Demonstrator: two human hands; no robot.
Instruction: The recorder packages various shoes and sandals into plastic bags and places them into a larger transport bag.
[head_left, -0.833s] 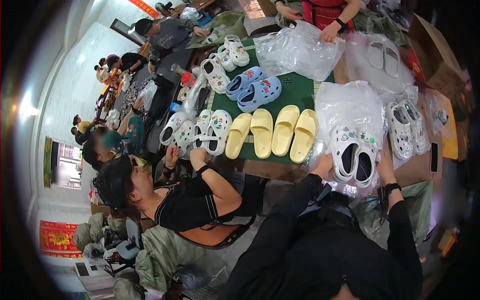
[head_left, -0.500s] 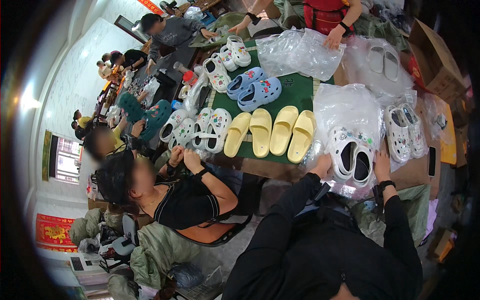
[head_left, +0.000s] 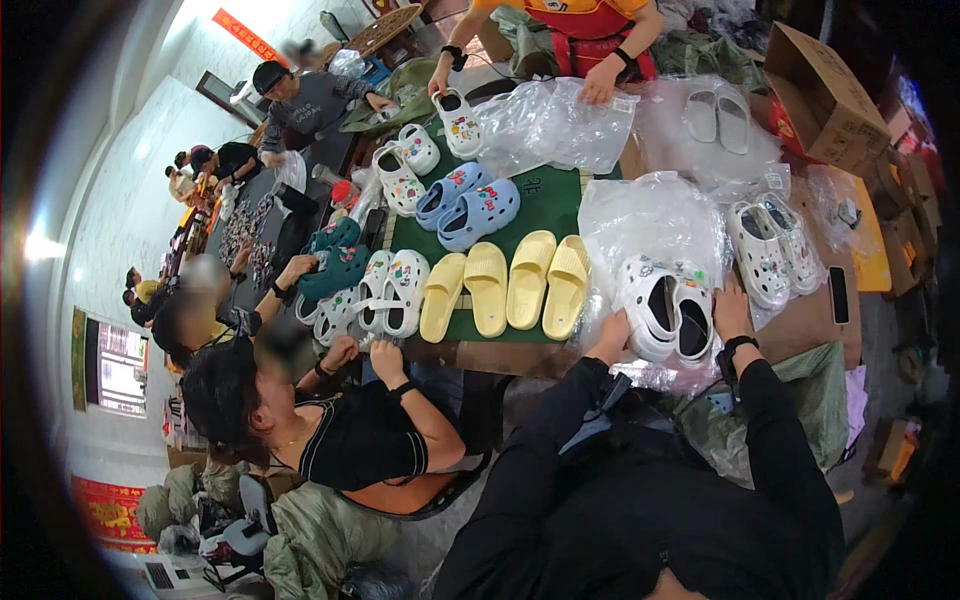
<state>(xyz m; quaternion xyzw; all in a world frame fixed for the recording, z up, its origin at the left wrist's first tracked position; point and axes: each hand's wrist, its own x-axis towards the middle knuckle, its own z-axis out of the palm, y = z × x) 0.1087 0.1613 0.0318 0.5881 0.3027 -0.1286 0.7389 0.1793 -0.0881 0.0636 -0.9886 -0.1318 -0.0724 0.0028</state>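
A pair of white clogs (head_left: 668, 318) with dark insides and small charms lies on a clear plastic bag (head_left: 650, 215) at the near edge of the table. My left hand (head_left: 612, 335) grips the heel of the left clog. My right hand (head_left: 730, 308), with a dark watch on its wrist, presses against the outer side of the right clog. Both of my sleeves are black.
On a green mat (head_left: 545, 205) lie two yellow slide pairs (head_left: 508, 285), blue clogs (head_left: 468, 205) and several white charm clogs (head_left: 390, 290). More white pairs (head_left: 775, 250) sit in bags at right, by a cardboard box (head_left: 825, 95). A person in black (head_left: 350, 440) sits at my left; a person in orange (head_left: 570, 30) works opposite.
My hands stay on the white clogs. A person at the left has brought a teal pair of clogs to the table's edge. The view has drifted slightly.
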